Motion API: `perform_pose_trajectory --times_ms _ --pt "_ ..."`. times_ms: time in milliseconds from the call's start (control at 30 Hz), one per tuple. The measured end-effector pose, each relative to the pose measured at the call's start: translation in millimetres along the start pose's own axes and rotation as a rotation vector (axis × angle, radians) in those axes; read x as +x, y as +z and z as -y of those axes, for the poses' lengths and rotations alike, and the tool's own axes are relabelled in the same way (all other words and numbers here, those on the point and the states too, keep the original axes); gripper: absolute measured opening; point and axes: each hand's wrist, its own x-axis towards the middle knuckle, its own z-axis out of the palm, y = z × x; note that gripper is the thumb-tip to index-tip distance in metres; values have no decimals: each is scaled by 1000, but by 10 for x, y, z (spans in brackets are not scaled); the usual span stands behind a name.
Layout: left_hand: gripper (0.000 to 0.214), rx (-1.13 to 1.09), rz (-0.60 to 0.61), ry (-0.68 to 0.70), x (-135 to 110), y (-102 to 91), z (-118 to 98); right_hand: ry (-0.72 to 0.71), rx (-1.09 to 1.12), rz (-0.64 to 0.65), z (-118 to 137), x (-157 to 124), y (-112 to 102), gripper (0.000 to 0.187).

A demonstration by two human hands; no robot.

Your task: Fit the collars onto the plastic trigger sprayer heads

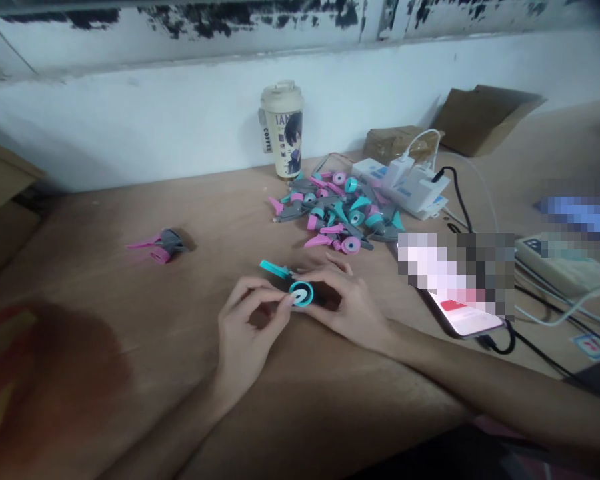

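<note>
In front of me, above the table, is a trigger sprayer head (309, 294) with a dark body, a teal lever and a teal collar turned towards me. My right hand (347, 300) grips its body from the right, fingers on top and thumb below. At the collar's mouth, my left hand (254, 320) pinches a white round washer (299, 297) between thumb and fingers. Whether the washer sits fully inside the collar, I cannot tell. Part of the body is hidden behind my fingers.
Behind my hands lies a pile of grey, pink and teal sprayer heads (337, 213). One pink-and-grey sprayer head (166, 245) lies apart at left. A tumbler (283, 130), a power strip (410, 183) with cables, a phone (455, 293) and cardboard boxes (485, 117) stand around.
</note>
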Motion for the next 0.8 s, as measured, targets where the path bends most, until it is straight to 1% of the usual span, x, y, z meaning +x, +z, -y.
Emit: perform_pose_trajectory --times_ms 200,400,467,600,800 --pt "8 -3 -19 0 3 31 -9 -4 2 19 4 6 -1 27" --pt "5 -30 -44 -19 -6 53 6 -21 -25 10 15 0 1 24" --pt "6 3 -52 8 -9 52 -9 -27 -41 14 19 -3 -1 24" --pt "9 135 -26 118 -7 56 -59 -51 -78 21 13 -13 -11 21" --pt "10 226 -20 121 -11 70 -81 -49 -137 -18 2 -32 -19 17"
